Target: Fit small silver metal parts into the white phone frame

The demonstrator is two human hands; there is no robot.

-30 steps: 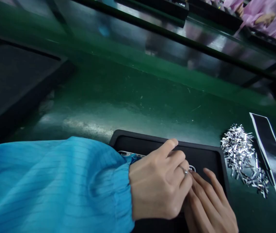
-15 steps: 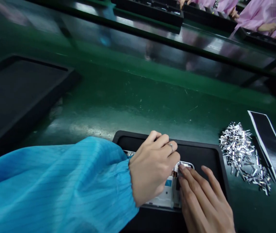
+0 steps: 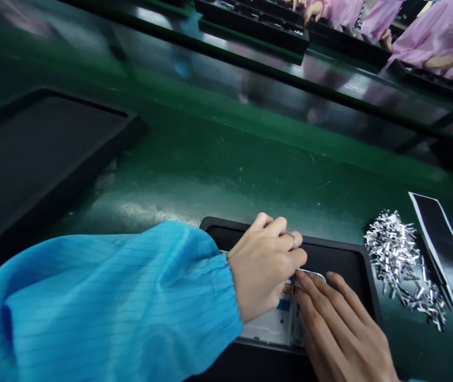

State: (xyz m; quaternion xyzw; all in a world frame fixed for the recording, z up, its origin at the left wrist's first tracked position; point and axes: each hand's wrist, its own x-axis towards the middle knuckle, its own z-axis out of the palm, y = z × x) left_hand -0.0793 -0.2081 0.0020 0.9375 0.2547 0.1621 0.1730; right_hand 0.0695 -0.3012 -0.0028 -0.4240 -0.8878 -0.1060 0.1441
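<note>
While the right hand lay flat, fingers open, on the white device frame in the black tray, the left hand curled over it, its grip hidden; beyond lay metal clips, seemingly mid-fitting.

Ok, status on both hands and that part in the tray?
Left hand curled over white part. Right hand flat, fingertips on it. Part lying in black tray. Silver scrap pile clear to the right.

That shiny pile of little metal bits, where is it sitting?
In the head view the pile of metal bits lies on the green bench at right, between the black tray and a black strip.
</note>
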